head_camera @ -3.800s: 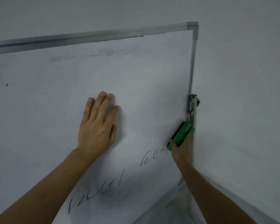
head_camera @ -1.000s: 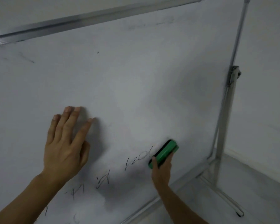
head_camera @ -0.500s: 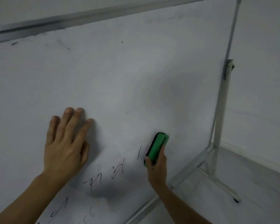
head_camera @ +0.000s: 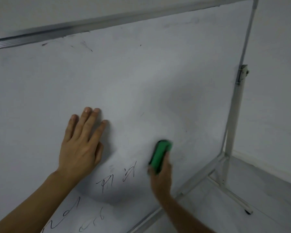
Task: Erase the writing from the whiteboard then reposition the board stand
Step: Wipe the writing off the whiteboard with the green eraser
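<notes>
I log the whiteboard [head_camera: 141, 81] upright in its grey metal stand [head_camera: 233, 123], with faint smudges near the top. Black writing [head_camera: 118, 177] sits at lower left. The green eraser [head_camera: 160, 153], blurred, lies against the board just right of it.

Black handwritten marks [head_camera: 107, 182] run along the lower part of the whiteboard [head_camera: 141, 78], but none can be read as words or numbers; faint smudges [head_camera: 86, 45] below its top frame [head_camera: 91, 24] are likewise illegible.

1 white metal-framed whiteboard [head_camera: 141, 81]; 2 bare hands on it, 1 left hand [head_camera: 79, 148] and 1 right hand [head_camera: 161, 175]; 1 green block eraser [head_camera: 160, 154] against it; 4 black handwritten scrawls [head_camera: 106, 182] on its lower part; 1 white metal stand [head_camera: 232, 132] at its right edge
</notes>
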